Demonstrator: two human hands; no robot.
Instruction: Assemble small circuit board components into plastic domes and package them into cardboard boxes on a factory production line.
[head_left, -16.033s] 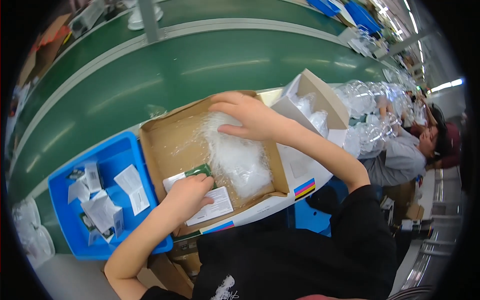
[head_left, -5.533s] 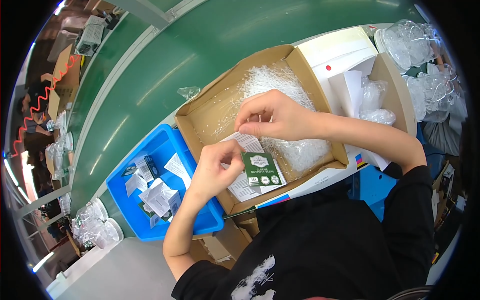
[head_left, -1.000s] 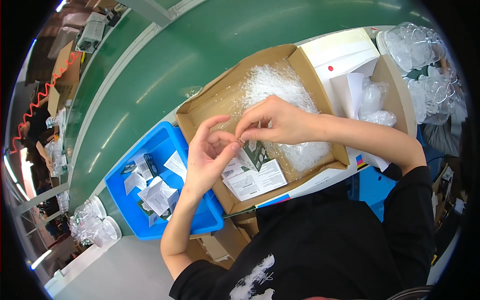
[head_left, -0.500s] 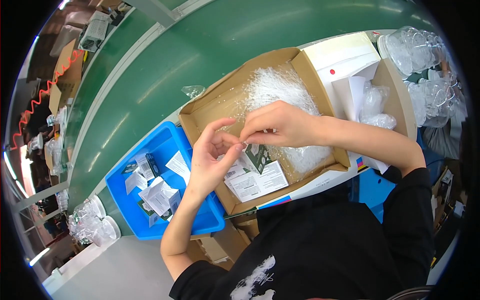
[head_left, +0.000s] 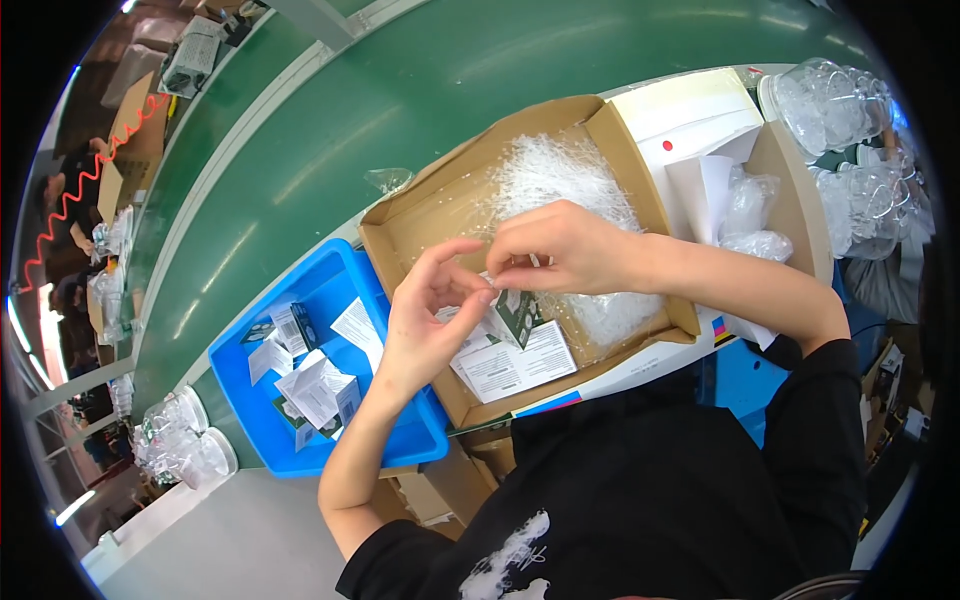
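Head view: left hand point(head_left: 420, 315) and right hand point(head_left: 565, 248), fingertips narrowed, pinch a green-white card point(head_left: 518, 322).

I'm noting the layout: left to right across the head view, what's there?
Clear round plastic jars, rectangular blue plastic bin, left hand, right hand, open white cardboard box, more clear plastic jars.

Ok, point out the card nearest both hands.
The folded green-and-white card, where left hand and right hand nearly meet; white cards lie flat in the cardboard tray, others in the blue bin.
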